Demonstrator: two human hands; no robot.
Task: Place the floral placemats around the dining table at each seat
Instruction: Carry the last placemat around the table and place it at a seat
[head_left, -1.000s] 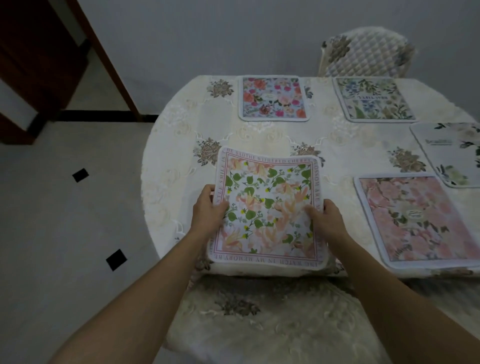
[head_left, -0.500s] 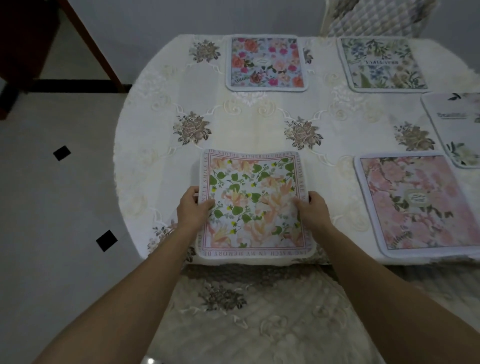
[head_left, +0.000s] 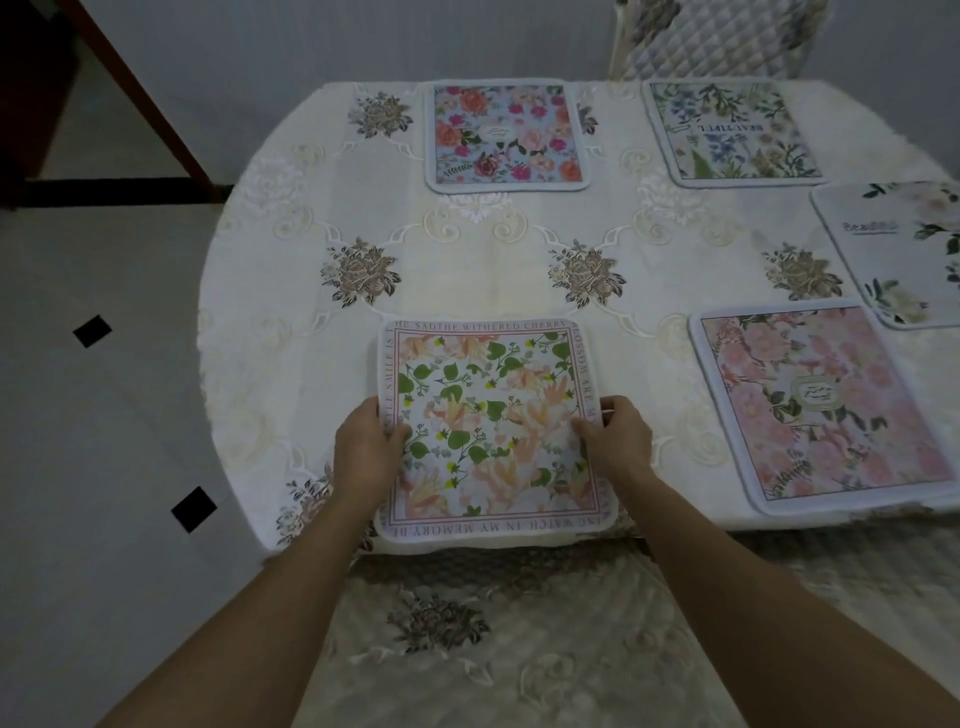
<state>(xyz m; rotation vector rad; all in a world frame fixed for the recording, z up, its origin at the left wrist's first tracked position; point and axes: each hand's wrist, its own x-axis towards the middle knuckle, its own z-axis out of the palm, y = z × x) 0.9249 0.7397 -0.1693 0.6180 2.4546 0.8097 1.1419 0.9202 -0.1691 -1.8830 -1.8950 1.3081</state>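
Peach-floral placemat (head_left: 493, 431) flat on table (head_left: 467, 260); left hand (head_left: 366, 449), right hand (head_left: 618, 441) grip clamped on edges.

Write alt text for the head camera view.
Both hands, left hand and right hand, grip the side edges of a peach-and-green floral placemat lying at the near edge of a round table covered in a cream embroidered cloth. Four other floral placemats lie around the table, and a quilted chair stands at the far side.

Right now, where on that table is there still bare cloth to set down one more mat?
The left end of the table, left of the held placemat and the bright rose mat, is bare. So is the middle strip between them. The right side is crowded: pink mat, white mat.
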